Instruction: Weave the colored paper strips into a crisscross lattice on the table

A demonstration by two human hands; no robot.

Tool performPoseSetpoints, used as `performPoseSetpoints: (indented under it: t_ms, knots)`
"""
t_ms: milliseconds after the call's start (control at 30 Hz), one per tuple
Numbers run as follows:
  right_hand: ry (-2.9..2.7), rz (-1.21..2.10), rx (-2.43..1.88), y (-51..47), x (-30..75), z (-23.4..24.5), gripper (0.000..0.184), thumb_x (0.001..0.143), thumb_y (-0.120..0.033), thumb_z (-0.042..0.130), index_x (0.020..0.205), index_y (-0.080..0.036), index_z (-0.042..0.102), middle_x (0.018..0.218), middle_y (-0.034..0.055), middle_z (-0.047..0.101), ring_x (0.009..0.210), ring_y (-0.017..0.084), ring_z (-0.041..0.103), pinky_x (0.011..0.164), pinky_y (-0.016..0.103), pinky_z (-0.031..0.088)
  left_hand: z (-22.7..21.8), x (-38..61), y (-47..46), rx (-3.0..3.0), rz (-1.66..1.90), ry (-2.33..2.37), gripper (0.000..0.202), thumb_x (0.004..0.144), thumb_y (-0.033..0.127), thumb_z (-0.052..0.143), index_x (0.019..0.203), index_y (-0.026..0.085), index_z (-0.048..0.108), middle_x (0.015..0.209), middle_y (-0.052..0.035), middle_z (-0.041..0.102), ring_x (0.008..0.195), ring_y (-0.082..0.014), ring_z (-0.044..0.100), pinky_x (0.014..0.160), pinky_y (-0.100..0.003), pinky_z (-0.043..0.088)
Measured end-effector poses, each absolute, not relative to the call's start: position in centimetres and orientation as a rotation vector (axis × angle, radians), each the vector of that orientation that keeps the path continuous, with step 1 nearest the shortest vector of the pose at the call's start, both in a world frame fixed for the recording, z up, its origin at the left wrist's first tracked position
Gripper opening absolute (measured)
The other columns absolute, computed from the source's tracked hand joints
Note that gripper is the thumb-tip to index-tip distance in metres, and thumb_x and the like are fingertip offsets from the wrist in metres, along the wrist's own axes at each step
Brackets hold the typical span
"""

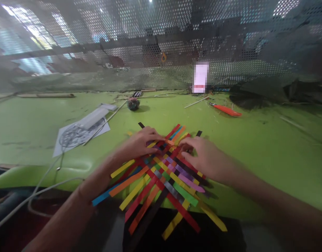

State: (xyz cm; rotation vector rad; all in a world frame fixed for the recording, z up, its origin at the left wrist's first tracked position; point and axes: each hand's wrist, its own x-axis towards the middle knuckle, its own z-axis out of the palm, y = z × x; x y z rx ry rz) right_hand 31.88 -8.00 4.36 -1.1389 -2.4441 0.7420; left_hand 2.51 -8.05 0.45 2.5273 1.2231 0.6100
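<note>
A loose diagonal weave of colourful flat strips (161, 175) lies before me, its loose ends fanning out toward the table's front edge. My left hand (146, 141) rests on its upper left part, fingers stretched over the strips and thumb apart. On the upper right, my right hand (200, 154) has its index finger and thumb curled together at the weave, seemingly pinching an orange strip (170, 142). That strip runs between the fingertips of both hands. The exact contact of the right fingertips is blurred.
The green tabletop (255, 154) carries an orange-red cutter (226, 110) at the right and a dark round lump (133, 104) behind the weave. At left lie a printed sheet (71, 138) and a white cable (45, 175). A perforated screen (171, 42) stands along the back.
</note>
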Motion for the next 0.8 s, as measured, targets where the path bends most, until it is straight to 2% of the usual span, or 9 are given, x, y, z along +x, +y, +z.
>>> performPoseSetpoints:
  t_ms: [133, 267, 433, 600, 700, 800]
  knots:
    - [-2.39, 0.835, -1.167, -7.6, 31.9, 4.2, 0.019, 0.096, -0.025, 0.063, 0.107, -0.022, 0.078, 0.099, 0.0126, 0.076, 0.083, 0.026, 0.071, 0.071, 0.037, 0.056, 0.6, 2.6, -8.1, 2.508, 0.562, 1.248, 0.038, 0.099, 0.045, 0.071, 0.134, 0.03, 0.073, 0.112, -0.0083, 0.067, 0.107, -0.0249, 0.06, 0.096, -0.039, 0.048]
    - [-2.376, 0.865, -1.128, -7.6, 31.5, 4.7, 0.018, 0.097, -0.02, 0.06, 0.1, -0.022, 0.078, 0.099, 0.0109, 0.079, 0.082, 0.024, 0.071, 0.07, 0.034, 0.055, 0.7, 2.7, -8.0, 2.513, 0.542, 1.259, 0.039, 0.099, 0.046, 0.07, 0.134, 0.028, 0.073, 0.109, -0.0084, 0.066, 0.106, -0.0254, 0.059, 0.096, -0.04, 0.047]
    - [-2.347, 1.09, -1.193, -7.9, 31.2, 5.4, 0.016, 0.098, -0.017, 0.06, 0.097, -0.02, 0.076, 0.099, 0.0102, 0.08, 0.08, 0.022, 0.073, 0.068, 0.032, 0.054, 1.0, 2.8, -8.1, 2.497, 0.515, 1.282, 0.039, 0.1, 0.047, 0.069, 0.134, 0.028, 0.072, 0.111, -0.0082, 0.065, 0.108, -0.0251, 0.058, 0.099, -0.039, 0.047]
    - [-2.381, 0.887, -1.264, -7.9, 31.2, 5.6, 0.015, 0.094, -0.017, 0.063, 0.1, -0.02, 0.076, 0.1, 0.0104, 0.08, 0.082, 0.024, 0.073, 0.069, 0.033, 0.054, 0.9, 2.8, -8.0, 2.497, 0.519, 1.276, 0.039, 0.1, 0.045, 0.069, 0.135, 0.028, 0.072, 0.11, -0.0082, 0.064, 0.109, -0.0258, 0.057, 0.099, -0.04, 0.047]
    - [-2.403, 0.887, -1.204, -7.8, 31.5, 5.5, 0.018, 0.096, -0.019, 0.06, 0.1, -0.02, 0.078, 0.1, 0.0107, 0.081, 0.08, 0.024, 0.073, 0.068, 0.033, 0.054, 0.8, 2.8, -7.9, 2.504, 0.521, 1.274, 0.039, 0.1, 0.048, 0.069, 0.133, 0.029, 0.073, 0.11, -0.008, 0.065, 0.108, -0.0254, 0.058, 0.099, -0.04, 0.047]
    - [-2.398, 0.912, -1.159, -7.7, 31.8, 5.8, 0.027, 0.098, -0.022, 0.056, 0.111, -0.02, 0.079, 0.108, 0.012, 0.081, 0.087, 0.025, 0.075, 0.071, 0.033, 0.056, 0.8, 2.7, -7.9, 2.516, 0.507, 1.262, 0.038, 0.1, 0.048, 0.068, 0.133, 0.03, 0.073, 0.111, -0.0077, 0.066, 0.108, -0.025, 0.058, 0.099, -0.04, 0.046]
